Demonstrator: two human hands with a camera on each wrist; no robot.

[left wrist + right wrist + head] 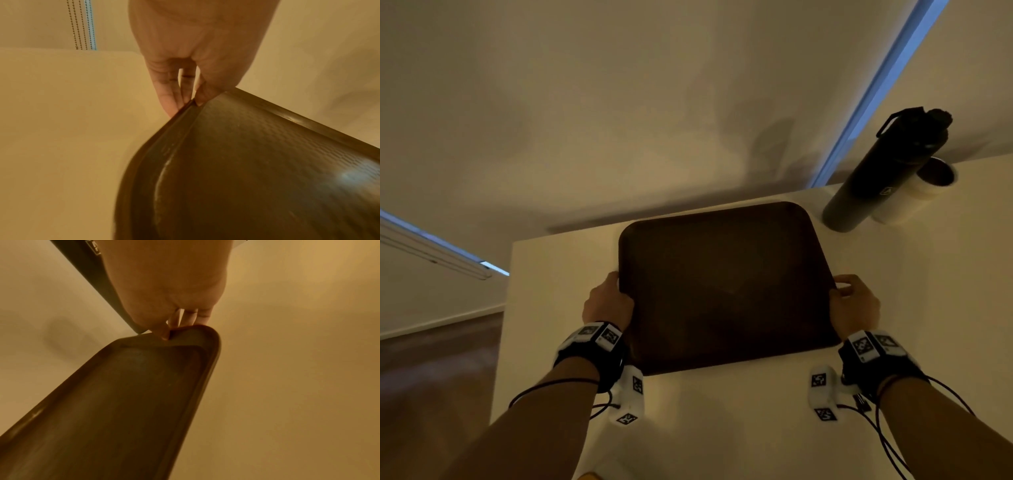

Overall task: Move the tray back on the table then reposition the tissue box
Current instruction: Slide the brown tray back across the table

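- Dark brown plastic, textured on its inner floor: that is the tray (726, 287), a rounded rectangle in the middle of the head view, over a pale cream worktop (722, 428).
- Left hand (607, 303) grips the tray's rim at 9 o'clock; right hand (854, 305) grips the opposite rim at 3 o'clock. Holding two opposite sides probably keeps the wide, shallow tray level and stops it swinging.
- From the left wrist view, the thumb (202, 95) lies on top of the lip and the fingers (167, 95) curl beneath it, so this hand is clamped on the tray by a pinch. The right wrist view shows the same pinch on the other side.
- Whether the tray rests on the worktop or hangs just above it cannot be told; the wrist views suggest it is tilted.
- Its far edge, at 12 o'clock, sits near the back of the worktop, close to the wall, which suits the task of moving it back.
- A tall dark bottle (883, 171) stands at 2 o'clock from the tray, apart from its corner, with a white cup (921, 195) just beside the bottle. The tray must stay clear of both.
- No tissue box shows in any view, so that part of the task appears not yet begun.
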